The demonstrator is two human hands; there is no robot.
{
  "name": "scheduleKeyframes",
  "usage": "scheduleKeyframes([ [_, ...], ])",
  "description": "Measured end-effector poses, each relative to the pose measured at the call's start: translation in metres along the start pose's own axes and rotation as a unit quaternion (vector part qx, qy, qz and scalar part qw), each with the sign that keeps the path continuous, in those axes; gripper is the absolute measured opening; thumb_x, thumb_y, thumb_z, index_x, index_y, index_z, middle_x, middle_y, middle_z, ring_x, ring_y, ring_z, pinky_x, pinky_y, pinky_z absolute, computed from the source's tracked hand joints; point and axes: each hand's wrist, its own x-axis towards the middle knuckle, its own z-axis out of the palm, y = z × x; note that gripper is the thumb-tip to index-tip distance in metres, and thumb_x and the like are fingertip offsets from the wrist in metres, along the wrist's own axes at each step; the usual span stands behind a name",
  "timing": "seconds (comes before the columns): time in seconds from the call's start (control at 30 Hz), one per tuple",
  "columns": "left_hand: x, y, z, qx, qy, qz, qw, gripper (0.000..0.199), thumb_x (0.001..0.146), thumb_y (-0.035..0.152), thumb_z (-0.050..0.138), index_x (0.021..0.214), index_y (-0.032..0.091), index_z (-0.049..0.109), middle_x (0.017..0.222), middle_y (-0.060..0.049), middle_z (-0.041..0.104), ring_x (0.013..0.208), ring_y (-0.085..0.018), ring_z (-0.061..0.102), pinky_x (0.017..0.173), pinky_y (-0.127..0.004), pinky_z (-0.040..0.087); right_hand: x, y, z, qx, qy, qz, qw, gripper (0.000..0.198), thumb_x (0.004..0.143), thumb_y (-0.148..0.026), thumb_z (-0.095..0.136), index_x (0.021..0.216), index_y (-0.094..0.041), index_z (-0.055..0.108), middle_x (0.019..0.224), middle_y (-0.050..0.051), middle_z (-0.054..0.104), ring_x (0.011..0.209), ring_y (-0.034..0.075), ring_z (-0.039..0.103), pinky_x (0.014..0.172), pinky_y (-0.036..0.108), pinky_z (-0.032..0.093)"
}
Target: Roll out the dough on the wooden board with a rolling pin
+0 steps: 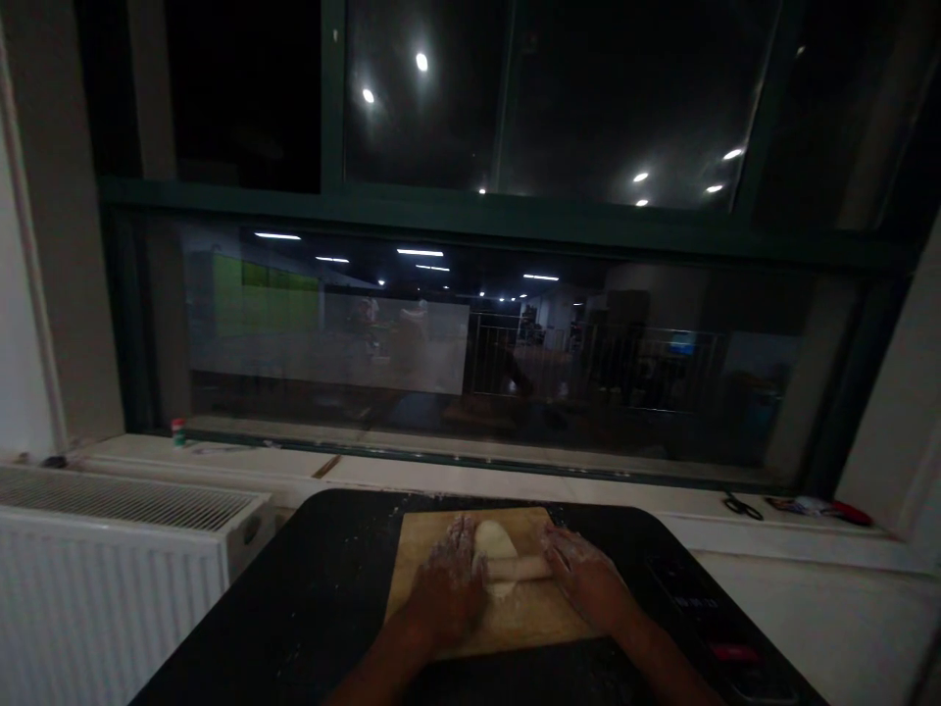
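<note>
On a wooden board (529, 624) atop a black table (334, 554), one flat piece of dough (494, 539) between both hands, nearer the left hand (454, 577), rolling pin (525, 569) across it, right hand (586, 577) at the pin's right end, either hand's grip impossible to tell.

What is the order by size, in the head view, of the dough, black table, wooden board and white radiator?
1. Black table
2. White radiator
3. Wooden board
4. Dough, clearly the smallest

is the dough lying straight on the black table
No, the dough lies on a wooden board, which rests on the black table.
</note>
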Motion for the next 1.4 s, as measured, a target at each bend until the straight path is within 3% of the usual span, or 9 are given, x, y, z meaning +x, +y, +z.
scheduleKeyframes([
  [0.13, 0.025, -0.015, -0.014, 0.015, -0.159, -0.031, 0.987, 0.049, 0.097, 0.018, 0.042, 0.144, 0.014, 0.056, 0.161, -0.023, 0.04, 0.149, -0.042, 0.037, 0.114, -0.07, 0.038, 0.048, 0.006, 0.008, -0.036, 0.025, -0.017, 0.999, 0.053, 0.107, -0.041, 0.026, 0.128, -0.023, 0.072, 0.134, 0.008, 0.071, 0.128, 0.025, 0.064, 0.113, 0.043, 0.047],
  [0.27, 0.03, -0.018, -0.017, 0.008, -0.167, -0.044, 0.985, 0.06, 0.096, 0.021, 0.048, 0.155, 0.014, 0.042, 0.165, -0.022, 0.033, 0.152, -0.04, 0.032, 0.117, -0.067, 0.035, 0.08, 0.017, 0.023, -0.033, 0.029, -0.056, 0.997, 0.043, 0.103, -0.033, 0.037, 0.119, -0.025, 0.076, 0.121, 0.007, 0.077, 0.117, 0.024, 0.07, 0.106, 0.039, 0.052],
  [0.37, 0.028, -0.01, -0.013, 0.022, -0.137, -0.056, 0.989, 0.055, 0.1, 0.021, 0.043, 0.154, 0.018, 0.044, 0.165, -0.021, 0.034, 0.15, -0.04, 0.037, 0.114, -0.067, 0.039, 0.084, 0.025, 0.034, -0.024, 0.029, -0.074, 0.997, 0.04, 0.101, -0.027, 0.041, 0.125, -0.022, 0.073, 0.129, 0.009, 0.073, 0.124, 0.024, 0.067, 0.111, 0.041, 0.05],
  [0.47, 0.024, 0.0, -0.012, 0.034, -0.086, -0.093, 0.991, 0.047, 0.104, 0.024, 0.038, 0.149, 0.02, 0.052, 0.161, -0.021, 0.043, 0.147, -0.039, 0.044, 0.112, -0.067, 0.042, 0.07, 0.033, 0.04, -0.018, 0.029, -0.079, 0.996, 0.045, 0.099, -0.022, 0.039, 0.132, -0.014, 0.068, 0.14, 0.014, 0.065, 0.135, 0.026, 0.058, 0.117, 0.046, 0.045],
  [0.6, 0.016, 0.007, -0.014, 0.018, -0.042, -0.067, 0.997, 0.046, 0.105, 0.026, 0.038, 0.147, 0.018, 0.054, 0.157, -0.021, 0.048, 0.144, -0.039, 0.047, 0.11, -0.067, 0.045, 0.039, 0.037, 0.038, 0.013, 0.044, -0.076, 0.996, 0.049, 0.101, -0.026, 0.034, 0.135, -0.01, 0.065, 0.145, 0.016, 0.06, 0.139, 0.026, 0.054, 0.119, 0.048, 0.043],
  [0.83, -0.006, 0.015, -0.006, -0.024, 0.044, -0.074, 0.996, 0.048, 0.105, 0.03, 0.037, 0.147, 0.013, 0.053, 0.154, -0.018, 0.054, 0.143, -0.034, 0.049, 0.114, -0.053, 0.048, -0.039, 0.008, 0.019, 0.049, 0.096, 0.001, 0.994, 0.048, 0.107, -0.042, 0.034, 0.133, -0.022, 0.069, 0.139, 0.007, 0.067, 0.133, 0.024, 0.06, 0.115, 0.044, 0.049],
  [1.07, -0.05, 0.02, -0.007, -0.061, 0.09, -0.044, 0.993, 0.049, 0.107, 0.029, 0.036, 0.152, 0.018, 0.048, 0.159, -0.012, 0.048, 0.149, -0.026, 0.041, 0.119, -0.047, 0.044, -0.088, -0.028, 0.012, -0.09, 0.134, -0.033, 0.986, 0.045, 0.103, -0.054, 0.048, 0.127, -0.024, 0.071, 0.128, 0.011, 0.073, 0.121, 0.032, 0.067, 0.108, 0.053, 0.049],
  [1.2, -0.051, 0.017, -0.015, -0.061, 0.07, -0.043, 0.995, 0.049, 0.107, 0.033, 0.036, 0.151, 0.016, 0.05, 0.155, -0.012, 0.054, 0.145, -0.025, 0.047, 0.118, -0.043, 0.046, -0.05, -0.04, -0.001, -0.126, 0.082, -0.04, 0.988, 0.044, 0.107, -0.045, 0.037, 0.111, -0.024, 0.076, 0.118, 0.011, 0.077, 0.11, 0.028, 0.072, 0.1, 0.044, 0.05],
  [1.4, -0.026, -0.003, -0.019, 0.005, 0.003, -0.031, 0.999, 0.044, 0.099, 0.017, 0.04, 0.133, 0.024, 0.067, 0.149, -0.012, 0.06, 0.136, -0.031, 0.059, 0.113, -0.052, 0.05, 0.067, -0.037, -0.029, -0.124, 0.036, -0.02, 0.991, 0.044, 0.107, -0.033, 0.032, 0.11, -0.02, 0.074, 0.102, 0.013, 0.079, 0.1, 0.027, 0.073, 0.098, 0.042, 0.046],
])
